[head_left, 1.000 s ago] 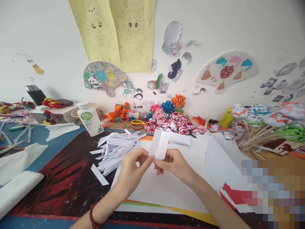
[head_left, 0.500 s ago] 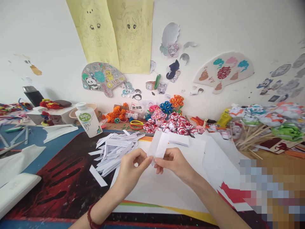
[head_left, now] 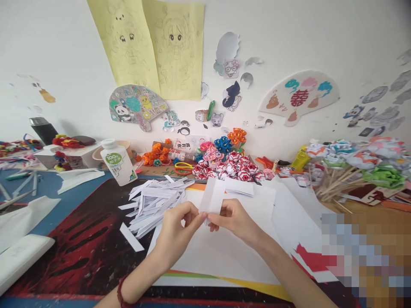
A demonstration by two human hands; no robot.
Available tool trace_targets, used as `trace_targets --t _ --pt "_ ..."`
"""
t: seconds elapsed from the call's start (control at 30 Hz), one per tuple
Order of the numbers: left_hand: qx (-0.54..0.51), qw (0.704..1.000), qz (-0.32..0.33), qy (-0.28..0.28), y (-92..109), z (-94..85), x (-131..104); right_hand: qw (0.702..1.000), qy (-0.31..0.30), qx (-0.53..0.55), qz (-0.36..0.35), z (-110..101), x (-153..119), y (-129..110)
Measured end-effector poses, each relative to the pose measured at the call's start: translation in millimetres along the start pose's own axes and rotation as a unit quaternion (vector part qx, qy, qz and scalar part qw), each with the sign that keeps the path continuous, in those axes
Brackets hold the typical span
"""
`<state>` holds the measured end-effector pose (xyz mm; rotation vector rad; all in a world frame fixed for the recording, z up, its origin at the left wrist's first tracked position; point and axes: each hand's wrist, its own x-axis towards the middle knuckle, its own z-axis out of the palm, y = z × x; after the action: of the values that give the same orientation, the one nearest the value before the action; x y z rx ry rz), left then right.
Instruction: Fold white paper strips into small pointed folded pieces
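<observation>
A folded white paper strip (head_left: pixel 212 194) is held upright between my two hands above the white sheets (head_left: pixel 221 252). My left hand (head_left: pixel 180 226) pinches its lower left edge between thumb and fingers. On the lower right, my right hand (head_left: pixel 233 218) grips the same strip, thumb in front and fingers partly hidden behind it. The two thumb tips almost meet at the bottom of the strip. To the left lies a heap of narrow white paper strips (head_left: pixel 157 203). Another folded white paper (head_left: pixel 240 187) rests just behind my right hand.
A white bottle (head_left: pixel 118 162) stands behind the strips at the left. Paper flowers (head_left: pixel 239 164) line the wall. Flowers on sticks (head_left: pixel 366 158) and red paper (head_left: pixel 314 259) are at the right; a white case (head_left: pixel 24 261) lies front left.
The view has shifted very slightly. Both hands stay on the folded strip, whose two halves now look a little flatter and closer together.
</observation>
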<state>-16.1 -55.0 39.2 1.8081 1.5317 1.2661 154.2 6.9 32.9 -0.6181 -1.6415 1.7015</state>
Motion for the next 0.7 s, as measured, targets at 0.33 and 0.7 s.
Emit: trace_targets --t 0.33,0.7 --pt "-0.025 0.998 0.019 -0.046 5.1 -1.7 -1.8 1.000 -0.002 -0.029 0.002 -2.7 -3.6 -3.8" --pt "-0.218 0.965 -0.079 -0.123 5.2 1.2 0.5 0.999 0.043 0.006 -0.026 -0.1 -2.6 -4.8"
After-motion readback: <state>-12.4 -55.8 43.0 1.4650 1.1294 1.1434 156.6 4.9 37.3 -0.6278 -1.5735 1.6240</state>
